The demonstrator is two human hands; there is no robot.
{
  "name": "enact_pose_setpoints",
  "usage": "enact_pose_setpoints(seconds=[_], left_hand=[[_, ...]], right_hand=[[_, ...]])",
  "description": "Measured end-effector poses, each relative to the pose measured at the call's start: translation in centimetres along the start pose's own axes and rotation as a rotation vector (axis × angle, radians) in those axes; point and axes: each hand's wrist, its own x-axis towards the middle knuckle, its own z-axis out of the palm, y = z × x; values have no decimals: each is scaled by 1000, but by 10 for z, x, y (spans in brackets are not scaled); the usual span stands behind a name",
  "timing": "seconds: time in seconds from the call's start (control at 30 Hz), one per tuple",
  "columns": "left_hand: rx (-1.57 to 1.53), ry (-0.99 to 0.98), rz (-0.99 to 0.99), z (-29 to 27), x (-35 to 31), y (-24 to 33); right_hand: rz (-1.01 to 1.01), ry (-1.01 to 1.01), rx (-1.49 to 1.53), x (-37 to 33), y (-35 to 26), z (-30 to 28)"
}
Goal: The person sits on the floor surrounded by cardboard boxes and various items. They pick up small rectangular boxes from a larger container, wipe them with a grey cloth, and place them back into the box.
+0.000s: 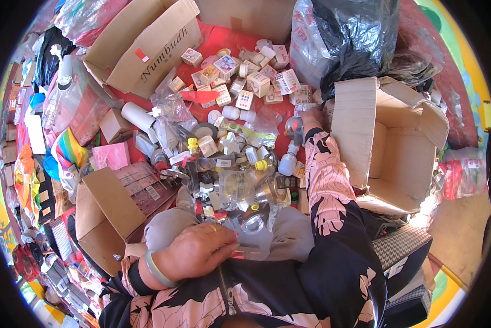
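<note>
From where I stand, the person's left hand (pixel 204 250) lies over the lap, fingers together and slightly bent, beside a clear plastic piece (pixel 254 239); I can't tell whether they grip it. The right hand (pixel 311 116) is stretched out to a grey item (pixel 294 126), just left of an open cardboard box (pixel 356 131); whether its fingers are clasped or loose, I can't make out. Small printed boxes (pixel 258 83) lie heaped beyond, and a white bulb (pixel 287 164) sits nearer the lap.

Likely storeroom: open cartons (pixel 356 128), heaped small boxes (pixel 258 83).
</note>
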Motion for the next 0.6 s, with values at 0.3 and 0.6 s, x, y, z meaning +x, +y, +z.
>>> enact_pose_setpoints(seconds=[0.3,0.6], left_hand=[[43,17,-28,4,-8,-1],[-306,554,9,43,-49,2]], right_hand=[[-214,-3,158,-11,9,-29],[-730,-943,978,-277,23,-151]])
